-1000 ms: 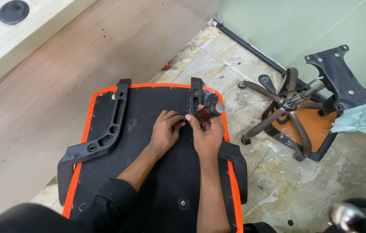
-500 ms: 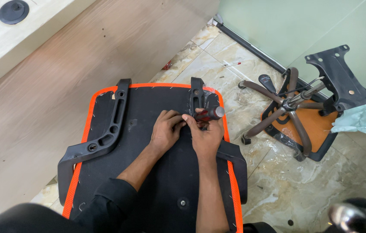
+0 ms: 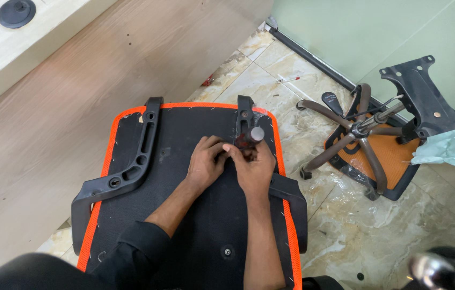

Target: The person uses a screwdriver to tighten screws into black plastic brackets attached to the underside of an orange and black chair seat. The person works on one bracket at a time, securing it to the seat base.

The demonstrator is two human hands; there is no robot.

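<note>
- Upturned black chair seat with orange mesh edging (image 3: 184, 236) lies at centre frame on the floor, its underside facing up.
- Right hand (image 3: 254, 169) sits just past centre toward 1 o'clock, fingers curled tight around a stubby screwdriver with a red-and-black handle (image 3: 250, 138); handle end points toward 12 o'clock, tip hidden under the fingers.
- Left hand (image 3: 206, 161) is at centre, touching the right hand; fingers bent, tips pinched in at the spot where the tool meets the seat. Cannot tell what, if anything, they grip.
- Black plastic armrest bracket on the right side of the seat (image 3: 286, 188) runs from 12 o'clock on the seat edge down toward 4 o'clock, passing under both hands.
- Matching black plastic armrest bracket on the left side (image 3: 130, 166) lies at 9 o'clock of the hands, well apart from them, untouched.
- Brown five-spoke chair base with castors (image 3: 356, 139) lies tipped over at 3 o'clock, on an orange seat panel (image 3: 394, 156).
- Black metal tilt plate (image 3: 426, 96) stands at 2 o'clock, fixed to the base's column.
- Pale wooden board (image 3: 50, 123) fills 10 o'clock; a round black cap (image 3: 17, 12) sits at the top left corner.
- Marble-pattern floor tiles (image 3: 356, 225) show at 4 o'clock.
</note>
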